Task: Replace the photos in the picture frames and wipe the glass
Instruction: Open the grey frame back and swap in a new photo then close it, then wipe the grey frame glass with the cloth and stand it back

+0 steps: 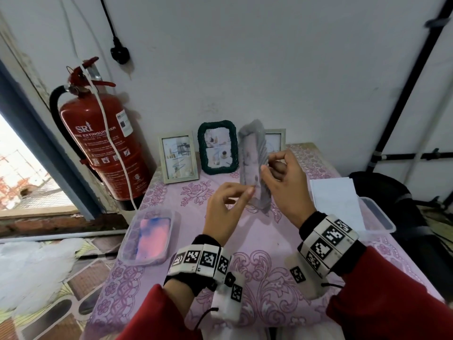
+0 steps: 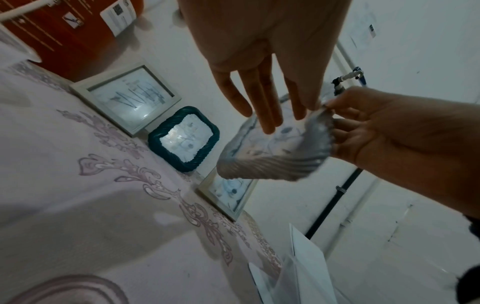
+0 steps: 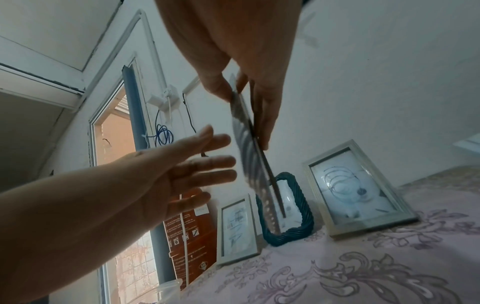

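Note:
My right hand (image 1: pixel 267 165) pinches the edge of a grey ribbed picture frame (image 1: pixel 253 163) and holds it upright in the air above the table. In the left wrist view the frame (image 2: pixel 272 156) shows its glass front with a photo behind it. My left hand (image 1: pixel 241 192) hovers by the frame's lower front with fingers (image 2: pixel 270 119) straight, holding nothing. From the right wrist view the left hand (image 3: pixel 207 162) sits just short of the frame (image 3: pixel 249 156). Against the wall stand a pale frame (image 1: pixel 179 157), a green rope frame (image 1: pixel 218 147) and another pale frame (image 1: pixel 275 141).
The table (image 1: pixel 269 241) has a pink flowered cloth. A clear tub with a pink-blue cloth (image 1: pixel 149 236) sits at the front left. White sheets (image 1: pixel 335 200) lie in a clear tub at the right edge. A red fire extinguisher (image 1: pixel 103 141) stands left of the table.

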`<state>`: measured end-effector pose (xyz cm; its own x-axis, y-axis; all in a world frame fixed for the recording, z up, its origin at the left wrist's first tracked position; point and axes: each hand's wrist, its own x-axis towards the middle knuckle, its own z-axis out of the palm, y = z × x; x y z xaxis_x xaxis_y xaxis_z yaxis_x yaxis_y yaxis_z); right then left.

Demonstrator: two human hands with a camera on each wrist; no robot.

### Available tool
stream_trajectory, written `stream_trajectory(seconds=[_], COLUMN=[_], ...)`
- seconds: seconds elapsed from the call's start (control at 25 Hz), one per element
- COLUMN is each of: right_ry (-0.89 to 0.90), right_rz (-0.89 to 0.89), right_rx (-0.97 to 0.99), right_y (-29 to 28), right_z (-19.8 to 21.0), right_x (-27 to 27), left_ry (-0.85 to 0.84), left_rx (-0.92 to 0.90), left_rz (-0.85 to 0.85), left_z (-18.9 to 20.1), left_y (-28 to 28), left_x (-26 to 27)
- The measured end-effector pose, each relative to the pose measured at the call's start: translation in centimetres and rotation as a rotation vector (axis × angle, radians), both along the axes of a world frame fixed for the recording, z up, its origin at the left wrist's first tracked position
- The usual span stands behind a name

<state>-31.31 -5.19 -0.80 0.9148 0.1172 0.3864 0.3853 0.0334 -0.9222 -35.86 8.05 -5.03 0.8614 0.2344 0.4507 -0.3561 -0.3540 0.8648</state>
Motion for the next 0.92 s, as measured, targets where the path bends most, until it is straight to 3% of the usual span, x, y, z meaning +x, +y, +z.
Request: stream_trajectory(seconds=[0.2, 0.4, 0.68, 0.92], right_ry=[0.043, 0.224, 0.390, 0.415], right_rz=[0.053, 0.055, 0.166, 0.230], right_rx=[-0.066, 0.013, -0.163, -0.328], right_y=[-0.3, -1.1, -2.0, -2.1], right_z=[-1.1, -2.8, -5.7, -8.6], right_x=[-0.7, -0.4, -1.1, -1.4], left_ry=[0.113, 0.173, 0.232, 0.355], left_rx=[-0.167, -0.376, -0.384, -0.323], left_rz=[0.171, 0.016, 0.031, 0.053], left_z=[-1.6, -3.0, -4.9, -7.0], left_y=[1.9, 3.3, 3.7, 4.2], left_x=[0.5, -0.4, -1.0, -1.3])
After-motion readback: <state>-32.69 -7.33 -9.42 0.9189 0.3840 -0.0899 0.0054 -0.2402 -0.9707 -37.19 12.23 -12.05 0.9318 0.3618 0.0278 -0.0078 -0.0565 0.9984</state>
